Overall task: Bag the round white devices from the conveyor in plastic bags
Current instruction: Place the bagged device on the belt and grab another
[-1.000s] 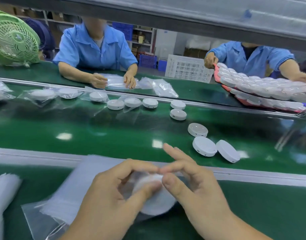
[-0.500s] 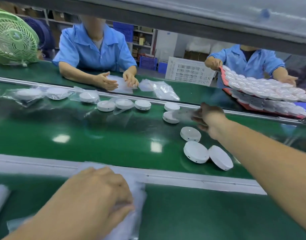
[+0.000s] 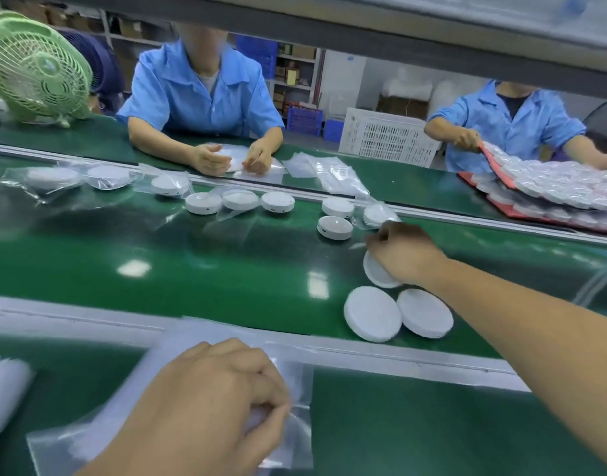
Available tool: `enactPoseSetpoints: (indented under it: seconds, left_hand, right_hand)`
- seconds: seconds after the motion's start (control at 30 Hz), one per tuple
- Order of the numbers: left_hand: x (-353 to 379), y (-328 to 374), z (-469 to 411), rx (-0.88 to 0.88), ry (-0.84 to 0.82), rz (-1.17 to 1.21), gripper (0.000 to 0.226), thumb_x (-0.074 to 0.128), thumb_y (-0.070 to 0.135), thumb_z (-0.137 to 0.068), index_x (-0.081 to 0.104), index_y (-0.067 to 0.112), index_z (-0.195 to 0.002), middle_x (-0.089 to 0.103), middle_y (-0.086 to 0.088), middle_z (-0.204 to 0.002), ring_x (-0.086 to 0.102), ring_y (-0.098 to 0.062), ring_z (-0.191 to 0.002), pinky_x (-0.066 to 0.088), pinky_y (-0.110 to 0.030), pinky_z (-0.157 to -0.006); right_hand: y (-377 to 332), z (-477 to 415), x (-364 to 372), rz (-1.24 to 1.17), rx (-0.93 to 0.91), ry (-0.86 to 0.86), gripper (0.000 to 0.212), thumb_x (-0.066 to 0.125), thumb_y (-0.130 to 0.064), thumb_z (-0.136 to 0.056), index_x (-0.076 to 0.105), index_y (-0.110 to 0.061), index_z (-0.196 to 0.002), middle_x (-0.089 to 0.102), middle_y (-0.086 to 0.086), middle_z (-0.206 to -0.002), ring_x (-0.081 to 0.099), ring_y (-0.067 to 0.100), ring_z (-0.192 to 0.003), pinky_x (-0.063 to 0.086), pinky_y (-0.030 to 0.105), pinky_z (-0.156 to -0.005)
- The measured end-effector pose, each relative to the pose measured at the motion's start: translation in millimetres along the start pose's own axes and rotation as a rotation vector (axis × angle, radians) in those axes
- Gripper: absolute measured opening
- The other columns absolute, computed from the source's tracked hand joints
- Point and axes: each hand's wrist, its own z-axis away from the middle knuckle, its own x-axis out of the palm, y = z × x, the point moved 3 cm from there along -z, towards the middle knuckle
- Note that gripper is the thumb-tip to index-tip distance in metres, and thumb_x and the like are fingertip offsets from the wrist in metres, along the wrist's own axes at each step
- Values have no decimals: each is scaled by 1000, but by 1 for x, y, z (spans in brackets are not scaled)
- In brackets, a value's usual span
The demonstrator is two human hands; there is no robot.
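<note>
- R hand [image 3: 403,252] stretched far over the conveyor [image 3: 192,269], sits on top of one round white device [image 3: 379,274]. Fingers bent and bunched together over its far rim, so reads as a top grip. Thumb hidden under palm, can't tell where it sits.
- That device is mostly covered, only the near-left edge shows. Looks slightly tipped, not sure it's off the belt.
- 2 more bare ones just nearer the person, touching each other: second device [image 3: 372,317] and third device [image 3: 425,317]. Both flat on belt, untouched, prob next in line.
- L hand [image 3: 219,400] is down on the stack of plastic bags [image 3: 178,345] on the near bench [image 3: 432,434]. Fingers curled tight together, tips pinching the top bag [image 3: 300,438] near its corner.
- Why, my guess: L pins the stack so it won't slide and keeps one bag ready to open while R fetches. No idle hand.
- Bagged device [image 3: 377,214] lies just beyond R knuckles, near the far rail, not touched. Finished ones seem to go on the far side, apart from bare ones.
- More bagged and bare pcs further along belt to the left, blurry.
- Step: pick-up of next device; bagging of it not yet begun.
- Risk: smooth shell + top grip, could slip; the neighbouring pair is close to the wrist, easy to nudge.
- Bg: worker opposite [image 3: 206,97] handling a bag, green fan [image 3: 34,67], red tray [image 3: 501,201] full of devices.
</note>
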Motion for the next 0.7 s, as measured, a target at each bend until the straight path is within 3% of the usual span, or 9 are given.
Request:
enactPoseSetpoints:
  seconds: [0.07,0.13,0.2,0.27,0.37,0.43,0.5,0.6,0.7]
  left_hand:
    - [6,-9,4,-115,-16,186,10,76,53,-69,73,43,-68,64,35,-81,60,11,-77,51,-19,-71]
    - [10,-15,6,-220,21,308,23,54,60,-76,73,47,-77,64,39,-93,62,10,-89,53,-24,-78]
    - [11,-15,6,-273,94,386,17,57,58,-78,72,50,-80,65,37,-95,63,10,-93,53,-25,-79]
    - [10,-15,6,-308,109,453,8,67,45,-80,73,50,-80,68,34,-93,65,8,-92,51,-21,-79]
    - [11,-14,8,-346,112,497,12,72,36,-79,75,47,-78,70,30,-90,66,7,-90,44,-8,-77]
    - [10,-12,7,-350,123,510,11,73,34,-79,76,44,-76,71,28,-88,66,6,-89,41,-5,-77]
    - [11,-13,7,-362,160,505,14,74,29,-79,77,41,-73,71,28,-86,65,7,-88,40,-3,-77]
    - [8,-17,8,-378,233,427,13,73,32,-79,75,43,-73,70,32,-89,63,12,-93,37,0,-77]
    - [8,-20,11,-343,195,337,8,66,45,-82,73,49,-84,65,40,-94,60,15,-97,45,-9,-78]
  right_hand:
    - [-6,16,-14,-262,85,14,44,39,-52,-104,57,-14,-90,61,17,-88,52,21,-69,41,33,-63]
    - [-7,47,-22,-836,338,13,39,45,-56,-102,56,-19,-99,57,8,-85,49,21,-68,43,34,-61]
    - [-9,85,-25,-1321,514,-144,31,50,-52,-97,55,-21,-94,49,1,-74,37,17,-57,30,24,-44]
    - [-18,124,-20,-1490,468,-371,24,48,-40,-96,57,-17,-97,51,2,-72,33,13,-48,23,20,-36]
    - [-30,174,-20,-1345,129,-276,12,55,-19,-98,64,-17,-107,66,4,-95,53,15,-54,40,26,-41]
    - [-37,200,-29,-962,-346,-1,17,68,-20,-95,64,-32,-107,71,-11,-106,67,9,-77,54,23,-66]
    - [-41,217,-30,-579,-766,170,22,75,-24,-92,67,-34,-110,71,-19,-117,68,5,-103,53,22,-89]
    - [-35,219,-30,-496,-900,320,17,74,-8,-92,77,-17,-106,72,-13,-122,67,9,-118,51,30,-100]
    - [-31,216,-30,-478,-910,390,14,76,-5,-91,79,-12,-101,74,-9,-120,67,11,-118,50,30,-100]
